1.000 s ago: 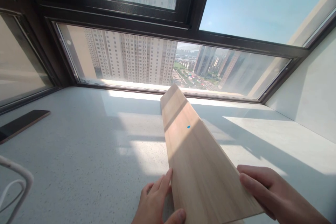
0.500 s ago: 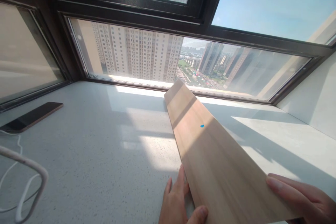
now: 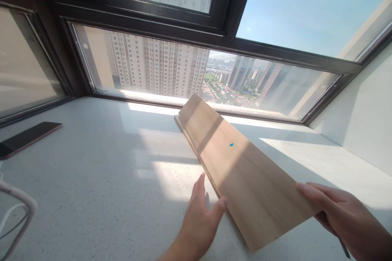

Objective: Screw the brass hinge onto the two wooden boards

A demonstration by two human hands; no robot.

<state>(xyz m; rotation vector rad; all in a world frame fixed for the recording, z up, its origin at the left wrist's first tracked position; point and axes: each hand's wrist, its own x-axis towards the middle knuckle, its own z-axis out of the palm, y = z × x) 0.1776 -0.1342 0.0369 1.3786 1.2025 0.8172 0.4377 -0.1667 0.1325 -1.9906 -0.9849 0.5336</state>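
A long, light wooden board [image 3: 214, 138] with a small blue mark [image 3: 231, 144] on its face slants across the sill, its far end near the window. Along its left side shows a thin lower wooden edge [image 3: 196, 153], perhaps another board beneath; I cannot tell. My right hand [image 3: 339, 204] grips the board at its near right corner, thumb on top and fingers underneath. Below that hand a narrow dark strip [image 3: 344, 248] pokes out, too little of it visible to name. My left hand [image 3: 202, 216] is open at the board's left edge, fingers stretched forward and thumb tip at the edge.
The pale speckled sill [image 3: 101, 179] spreads below a dark window frame [image 3: 143, 20], sunlit in patches. At the left lie a dark phone [image 3: 29, 136] and a white cable [image 3: 9, 214], with a curved pale tube [image 3: 26, 204] nearer me. A white wall [image 3: 367, 114] stands right.
The board's near end has come into view, and a lower edge now shows along its left side. My left hand's thumb has moved to the board's edge. The whole view has shifted slightly.
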